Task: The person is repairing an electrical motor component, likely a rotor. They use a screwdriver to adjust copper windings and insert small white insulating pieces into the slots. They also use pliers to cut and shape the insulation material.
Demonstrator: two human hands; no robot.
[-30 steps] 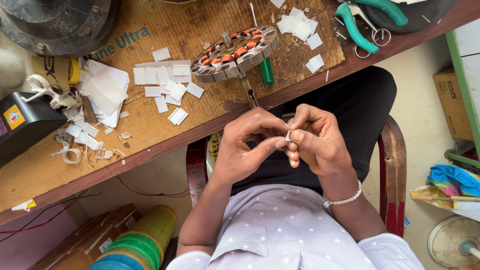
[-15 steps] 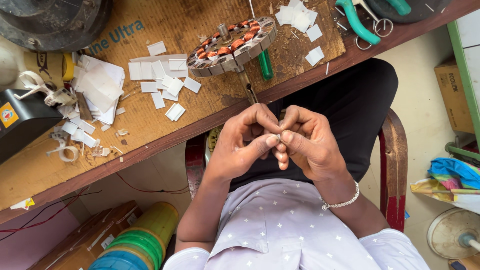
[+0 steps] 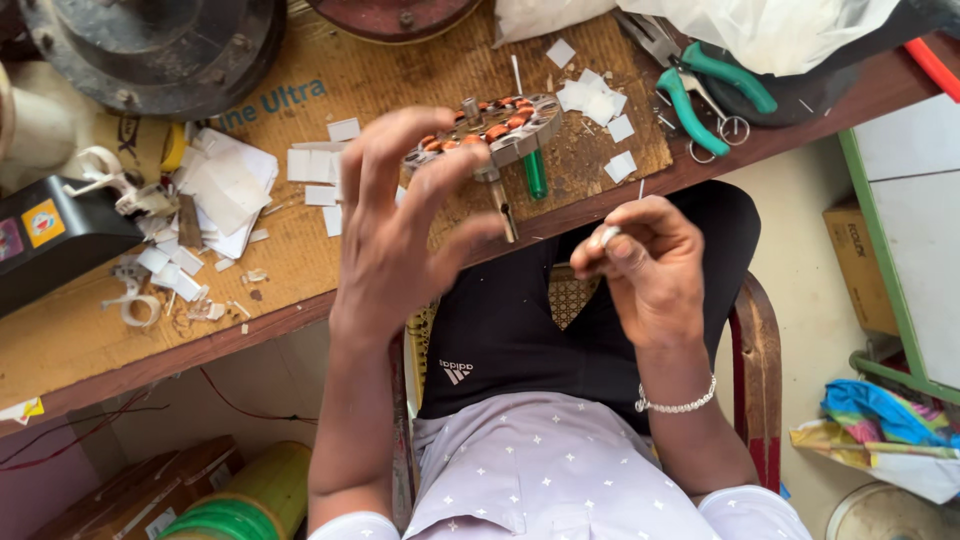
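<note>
Above the lap, left hand spread open near the round copper-wound stator, right hand pinching a thin wire.

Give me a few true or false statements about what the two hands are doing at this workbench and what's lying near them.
1. The left hand reaches with spread fingers toward the round wound stator on the bench. True.
2. The right hand lies flat on the bench. False: it is raised over the lap, fingers pinched on a small white piece.
3. Green-handled pliers lie on the bench to the right of the stator. True.
4. The paper slips are stacked on the person's lap. False: they lie scattered on the bench.
5. A beaded bracelet sits on the right wrist. True.
</note>
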